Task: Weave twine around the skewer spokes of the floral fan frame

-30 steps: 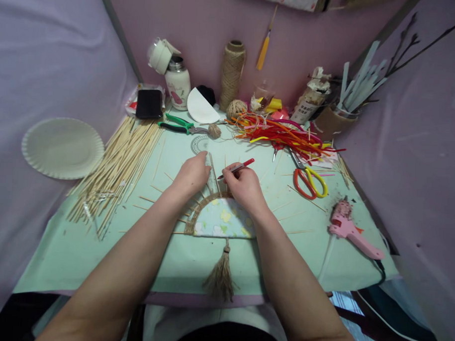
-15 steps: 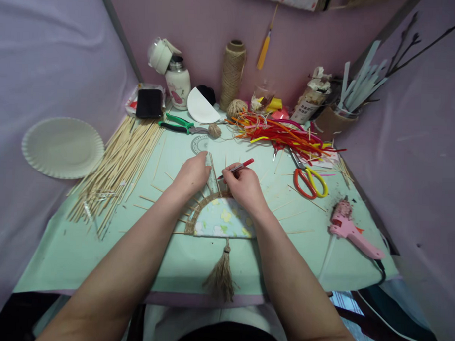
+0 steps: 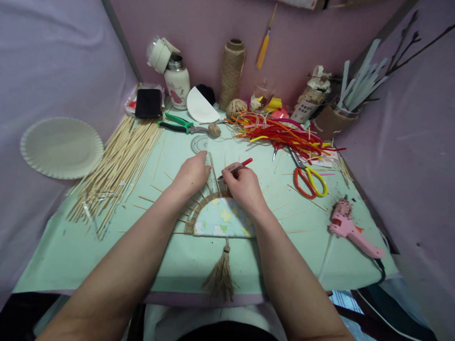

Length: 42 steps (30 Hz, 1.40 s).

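Observation:
My right hand (image 3: 245, 183) is closed on a red pen (image 3: 245, 162), its dark tip pointing left at a thin stick (image 3: 214, 174). Beside that stick lies a clear ruler (image 3: 211, 182), and my left hand (image 3: 192, 173) presses on its upper part with fingers bent over it. Below both hands rests a half-round piece of floral fabric (image 3: 222, 217) edged with a brown twine band (image 3: 190, 224). Thin sticks fan outward from the band. A twine tassel (image 3: 224, 272) hangs from the straight lower edge. My right hand covers part of the band's right side.
Many loose sticks (image 3: 117, 166) and a paper plate (image 3: 62, 147) lie left. Green pliers (image 3: 182, 125), a protractor (image 3: 199, 144), a twine cone (image 3: 232, 73) and red pipe cleaners (image 3: 284, 132) stand or lie behind. Scissors (image 3: 309, 181) and a pink glue gun (image 3: 354, 234) are right.

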{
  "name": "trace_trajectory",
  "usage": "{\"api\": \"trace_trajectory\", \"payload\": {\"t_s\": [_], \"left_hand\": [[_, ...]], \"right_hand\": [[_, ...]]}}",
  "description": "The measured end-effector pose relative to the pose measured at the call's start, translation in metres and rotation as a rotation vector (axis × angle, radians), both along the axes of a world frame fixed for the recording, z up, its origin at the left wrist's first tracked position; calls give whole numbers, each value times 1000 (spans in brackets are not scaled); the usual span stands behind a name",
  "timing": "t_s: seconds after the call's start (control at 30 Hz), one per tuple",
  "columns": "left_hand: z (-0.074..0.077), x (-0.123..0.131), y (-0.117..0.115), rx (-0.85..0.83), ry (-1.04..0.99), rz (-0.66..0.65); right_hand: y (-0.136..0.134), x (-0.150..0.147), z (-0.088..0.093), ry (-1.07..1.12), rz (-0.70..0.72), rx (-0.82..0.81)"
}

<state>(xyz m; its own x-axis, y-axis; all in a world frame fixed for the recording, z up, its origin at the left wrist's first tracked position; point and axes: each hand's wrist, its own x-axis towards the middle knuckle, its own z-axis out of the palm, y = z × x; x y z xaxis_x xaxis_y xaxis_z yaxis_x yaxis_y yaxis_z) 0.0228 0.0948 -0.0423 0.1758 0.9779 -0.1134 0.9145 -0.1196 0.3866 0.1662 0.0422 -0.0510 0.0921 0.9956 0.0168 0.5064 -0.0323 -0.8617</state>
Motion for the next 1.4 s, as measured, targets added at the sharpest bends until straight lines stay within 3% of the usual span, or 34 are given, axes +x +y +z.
{"api": "trace_trajectory", "payload": {"t_s": [1.4], "left_hand": [[-1,0,0,15,-2,-11]], "right_hand": [[0,1,-3,-21,8,13]]}}
